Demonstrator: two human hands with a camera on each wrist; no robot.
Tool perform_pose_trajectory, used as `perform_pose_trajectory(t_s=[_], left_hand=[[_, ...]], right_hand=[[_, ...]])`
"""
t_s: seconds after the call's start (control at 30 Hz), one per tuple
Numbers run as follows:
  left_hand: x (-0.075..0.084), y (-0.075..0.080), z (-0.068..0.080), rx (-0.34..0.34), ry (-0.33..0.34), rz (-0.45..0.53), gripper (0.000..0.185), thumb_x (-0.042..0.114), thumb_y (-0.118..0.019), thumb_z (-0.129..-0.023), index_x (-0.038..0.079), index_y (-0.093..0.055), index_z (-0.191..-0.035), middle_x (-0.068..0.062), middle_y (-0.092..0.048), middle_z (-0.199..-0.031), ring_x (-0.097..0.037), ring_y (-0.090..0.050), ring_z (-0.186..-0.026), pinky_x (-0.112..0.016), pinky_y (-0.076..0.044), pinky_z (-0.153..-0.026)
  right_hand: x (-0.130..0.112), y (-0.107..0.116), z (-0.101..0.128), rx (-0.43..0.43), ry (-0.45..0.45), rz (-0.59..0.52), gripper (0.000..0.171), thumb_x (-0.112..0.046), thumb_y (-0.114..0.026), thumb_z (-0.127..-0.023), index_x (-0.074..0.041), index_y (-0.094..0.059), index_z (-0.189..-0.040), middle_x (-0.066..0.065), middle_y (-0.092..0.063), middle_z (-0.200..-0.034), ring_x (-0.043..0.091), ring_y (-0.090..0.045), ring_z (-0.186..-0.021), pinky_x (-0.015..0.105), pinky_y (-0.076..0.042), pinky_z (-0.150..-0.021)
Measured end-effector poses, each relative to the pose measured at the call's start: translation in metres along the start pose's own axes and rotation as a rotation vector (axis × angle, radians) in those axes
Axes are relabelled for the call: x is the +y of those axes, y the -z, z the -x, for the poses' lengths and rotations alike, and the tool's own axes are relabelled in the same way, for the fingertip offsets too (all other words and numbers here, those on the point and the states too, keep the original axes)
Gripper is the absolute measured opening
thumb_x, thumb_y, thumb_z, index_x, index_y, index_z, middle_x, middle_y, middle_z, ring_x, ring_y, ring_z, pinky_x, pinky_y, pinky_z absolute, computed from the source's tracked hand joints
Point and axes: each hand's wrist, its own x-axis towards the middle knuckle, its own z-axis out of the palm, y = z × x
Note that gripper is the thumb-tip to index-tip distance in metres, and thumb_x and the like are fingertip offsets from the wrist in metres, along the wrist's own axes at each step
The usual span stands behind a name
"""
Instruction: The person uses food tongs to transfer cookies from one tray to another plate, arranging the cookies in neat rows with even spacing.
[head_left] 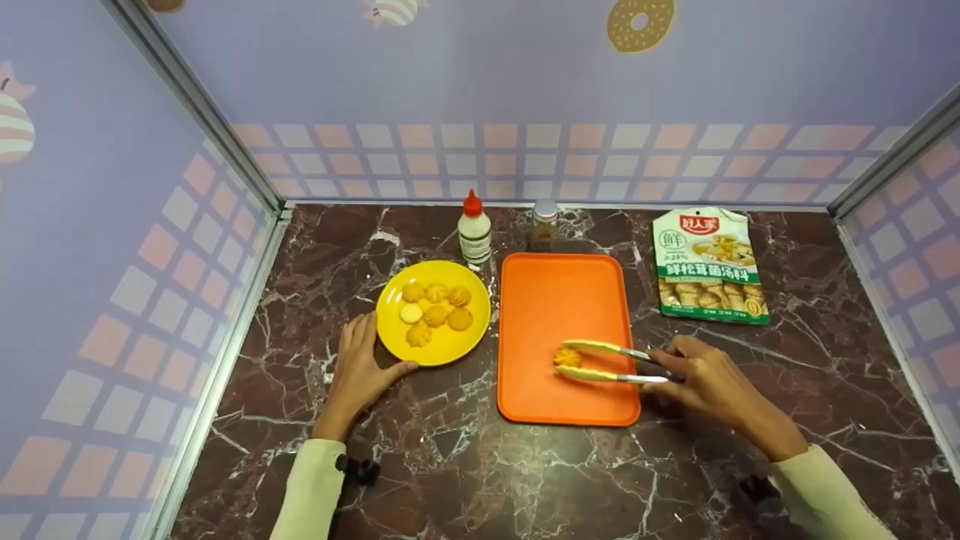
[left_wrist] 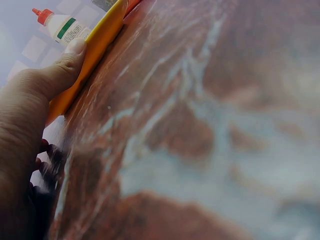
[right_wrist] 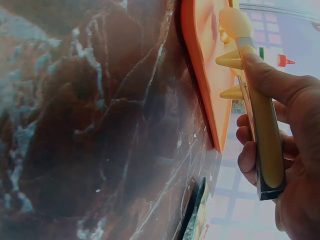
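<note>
Dark red marble counter [head_left: 465,465] with white veining, enclosed on three sides by lilac panels printed with a pale checker band and sweets.

My right hand [head_left: 709,386] grips the handles of the tongs [head_left: 611,364]; thumb lies along the top arm, other fingers curl beneath, as the right wrist view shows. The tips reach out past my fingertips, toward my left, and are closed on one cookie [head_left: 567,357]. It sits low over the orange tray [head_left: 562,300], near its close half; I cannot tell whether it touches the tray floor or hangs just above it. Holding the tongs near their rear end keeps my hand off the tray, beside its right edge.

My left hand [head_left: 360,371] rests flat on the counter, fingers straight. The thumb presses the near rim of the yellow plate [head_left: 469,334], which I judge steadies it against sliding. The plate lies just beyond that hand, close beside the tray's left edge, so the carry between them is short.

The cookie: small, golden orange, ridged like a piped swirl, as far as the blur allows. Six more lie on the plate [head_left: 435,311], five similar, one paler and round.

Beyond the plate and tray stand a red-capped squeeze bottle [head_left: 474,229] and a small jar [head_left: 544,223]. A printed food pouch [head_left: 709,266] lies flat, past my right hand.
</note>
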Motion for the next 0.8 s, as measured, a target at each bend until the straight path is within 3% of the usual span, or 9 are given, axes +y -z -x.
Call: perform_pose_trajectory(t_s=[0.17,0.4,0.8], left_hand=[[0.000,-0.001,0.000,-0.001,0.002,-0.004,0.124,0.050,-0.098,-0.080,-0.002,-0.032,-0.171,-0.026,-0.039,-0.170,-0.045,-0.030,-0.158,-0.066,-0.026,-0.128],[0.001,-0.001,0.001,-0.017,0.022,-0.001,0.125,0.051,-0.098,-0.080,0.001,-0.031,-0.172,-0.024,-0.039,-0.171,-0.045,-0.030,-0.157,-0.066,-0.027,-0.127],[0.001,0.000,-0.001,-0.021,0.028,-0.020,0.125,0.053,-0.096,-0.081,-0.002,-0.030,-0.172,-0.027,-0.037,-0.171,-0.045,-0.028,-0.159,-0.065,-0.020,-0.131]], right_hand=[[0.002,0.002,-0.009,0.033,0.025,-0.008,0.050,-0.038,-0.090,-0.091,-0.001,-0.083,-0.124,0.004,-0.060,-0.091,0.008,-0.050,-0.074,0.027,-0.044,-0.058],[0.001,0.002,-0.020,0.042,-0.007,0.022,0.052,-0.016,-0.101,-0.076,-0.001,-0.084,-0.123,0.004,-0.059,-0.090,0.010,-0.049,-0.073,0.027,-0.044,-0.058],[-0.001,0.002,-0.040,0.046,-0.027,0.025,0.052,-0.015,-0.101,-0.078,0.000,-0.083,-0.124,0.006,-0.063,-0.092,0.011,-0.053,-0.072,0.028,-0.045,-0.058]])
